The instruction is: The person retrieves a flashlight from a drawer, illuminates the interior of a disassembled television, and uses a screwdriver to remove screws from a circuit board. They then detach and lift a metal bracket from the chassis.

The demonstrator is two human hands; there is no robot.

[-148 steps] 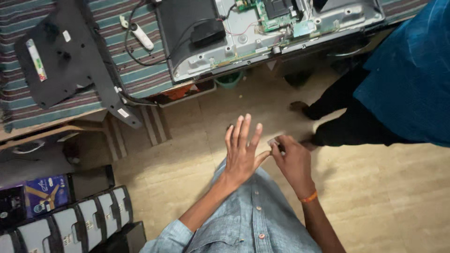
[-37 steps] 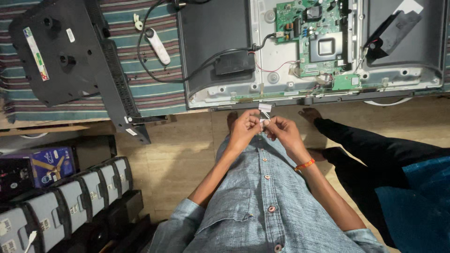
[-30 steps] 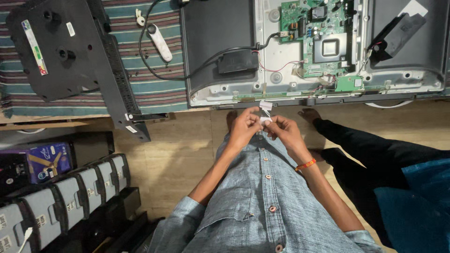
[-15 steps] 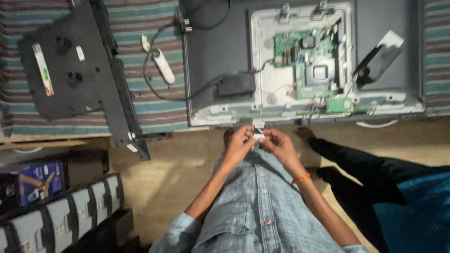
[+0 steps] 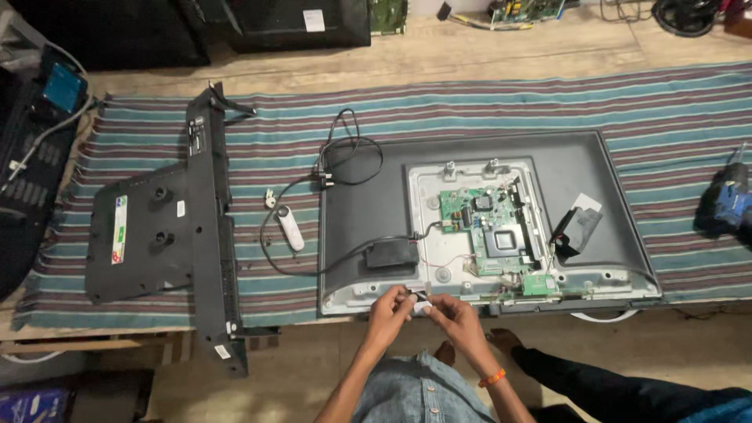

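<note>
Both forearms extend forward from the bottom edge of the view and converge at the centre. The left hand (image 5: 389, 302) is raised, its fingers curled inward with thumb and fingertips pinched together. The right hand (image 5: 450, 311) meets it fingertip to fingertip, fingers likewise pinched. An orange band encircles the right wrist. Both forearms are bare.

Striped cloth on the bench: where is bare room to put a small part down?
The striped cloth lies bare along the far edge behind the opened television, and between its right side and the blue drill. Between the television and the removed black back cover it is crowded with the cable and white remote.
</note>
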